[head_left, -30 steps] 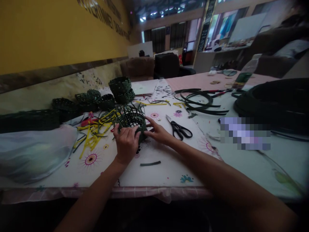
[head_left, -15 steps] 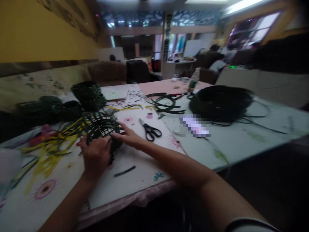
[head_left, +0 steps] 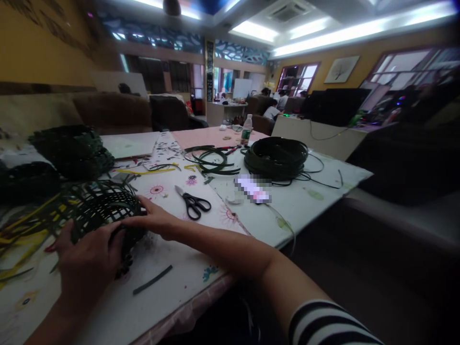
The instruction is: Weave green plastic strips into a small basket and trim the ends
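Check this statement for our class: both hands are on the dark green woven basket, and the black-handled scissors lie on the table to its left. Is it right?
Not quite: the head view shows the black-handled scissors to the right of the dark green woven basket, with the left hand and right hand on it.

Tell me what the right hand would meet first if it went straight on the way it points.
The right hand would meet the woven basket first: it points leftward at the basket's right side and appears to touch it, though exact depth is hard to judge.
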Motion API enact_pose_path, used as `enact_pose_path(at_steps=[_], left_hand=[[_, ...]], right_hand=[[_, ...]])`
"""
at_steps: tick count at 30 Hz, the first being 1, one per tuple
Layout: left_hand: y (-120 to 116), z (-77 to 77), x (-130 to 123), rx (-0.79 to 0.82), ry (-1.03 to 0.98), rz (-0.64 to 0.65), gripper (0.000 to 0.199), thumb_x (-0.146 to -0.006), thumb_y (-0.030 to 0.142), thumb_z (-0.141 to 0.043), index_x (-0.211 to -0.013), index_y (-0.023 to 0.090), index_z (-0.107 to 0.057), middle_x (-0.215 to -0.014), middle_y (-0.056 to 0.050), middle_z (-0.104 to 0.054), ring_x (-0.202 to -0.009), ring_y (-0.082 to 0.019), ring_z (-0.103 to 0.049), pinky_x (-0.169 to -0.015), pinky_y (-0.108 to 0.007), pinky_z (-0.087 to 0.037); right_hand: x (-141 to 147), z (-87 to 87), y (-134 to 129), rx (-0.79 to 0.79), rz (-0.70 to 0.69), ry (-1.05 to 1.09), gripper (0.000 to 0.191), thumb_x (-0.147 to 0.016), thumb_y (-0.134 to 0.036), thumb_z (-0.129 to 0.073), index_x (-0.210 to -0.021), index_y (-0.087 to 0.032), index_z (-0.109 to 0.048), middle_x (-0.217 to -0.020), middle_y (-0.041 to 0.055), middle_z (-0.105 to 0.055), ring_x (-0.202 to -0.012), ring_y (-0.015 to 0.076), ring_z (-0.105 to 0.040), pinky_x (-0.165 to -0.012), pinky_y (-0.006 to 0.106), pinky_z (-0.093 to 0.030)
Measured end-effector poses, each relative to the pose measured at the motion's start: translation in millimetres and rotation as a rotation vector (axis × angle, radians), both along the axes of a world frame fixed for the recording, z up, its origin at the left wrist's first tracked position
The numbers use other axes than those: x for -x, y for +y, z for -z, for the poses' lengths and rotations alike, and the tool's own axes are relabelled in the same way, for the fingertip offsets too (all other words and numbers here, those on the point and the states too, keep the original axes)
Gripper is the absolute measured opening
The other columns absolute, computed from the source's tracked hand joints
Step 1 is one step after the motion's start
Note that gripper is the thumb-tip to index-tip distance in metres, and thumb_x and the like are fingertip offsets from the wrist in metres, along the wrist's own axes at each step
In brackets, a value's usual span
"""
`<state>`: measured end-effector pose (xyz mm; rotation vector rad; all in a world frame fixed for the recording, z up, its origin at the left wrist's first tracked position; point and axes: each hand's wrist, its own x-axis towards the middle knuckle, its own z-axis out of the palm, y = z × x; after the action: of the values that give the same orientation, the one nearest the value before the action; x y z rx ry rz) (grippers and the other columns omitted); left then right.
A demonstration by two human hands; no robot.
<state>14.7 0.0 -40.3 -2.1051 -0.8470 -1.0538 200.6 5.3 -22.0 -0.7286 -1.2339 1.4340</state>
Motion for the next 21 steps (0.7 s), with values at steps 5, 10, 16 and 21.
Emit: enact_pose_path(at_steps=[5, 10, 16, 21], left_hand=[[1, 0.1, -1, 0.06, -0.056, 0.037, 0.018, -0.092, 0.03, -0.063, -0.109, 0.028, -0.067, -0.07, 0.0, -0.071, -0.06, -0.023, -0.061, -0.112, -0.065, -0.044], [0, -1.0, -1, 0.036, -0.11, 0.043, 0.015, -0.09, 0.028, -0.066, -0.103, 0.028, -0.072, -0.072, 0.001, -0.07, -0.063, -0.021, -0.062, -0.111, -0.058, -0.048], [2, -1.3, -3, 0.019, -0.161, 0.099, 0.015, -0.089, 0.033, -0.066, -0.101, 0.029, -0.074, -0.074, 0.001, -0.07, -0.062, -0.019, -0.062, -0.112, -0.052, -0.047], [5, 2.1, -2, 0.124, -0.252, 0.221, 0.025, -0.083, 0.028, -0.073, -0.107, 0.032, -0.076, -0.066, 0.002, -0.065, -0.059, -0.021, -0.057, -0.116, -0.054, -0.04]], right_hand=[[-2, -5.6, 3, 0.112, -0.069, 0.064, 0.072, -0.049, -0.037, -0.095, -0.111, -0.027, -0.061, -0.096, -0.0024, -0.066, -0.094, 0.0216, -0.064, -0.089, 0.036, -0.053], [0, -4.3, 4, 0.198, -0.039, 0.078, 0.07, -0.051, -0.027, -0.091, -0.113, -0.029, -0.058, -0.096, -0.0043, -0.063, -0.09, 0.0188, -0.062, -0.079, 0.03, -0.051], [7, -2.6, 0, 0.18, 0.052, 0.116, 0.068, -0.049, -0.03, -0.091, -0.11, -0.027, -0.06, -0.094, -0.0027, -0.064, -0.09, 0.0203, -0.062, -0.08, 0.031, -0.052], [7, -3.0, 0, 0.197, 0.056, 0.092, 0.074, -0.049, -0.032, -0.093, -0.115, -0.027, -0.061, -0.094, -0.0025, -0.064, -0.091, 0.0209, -0.064, -0.082, 0.033, -0.055]])
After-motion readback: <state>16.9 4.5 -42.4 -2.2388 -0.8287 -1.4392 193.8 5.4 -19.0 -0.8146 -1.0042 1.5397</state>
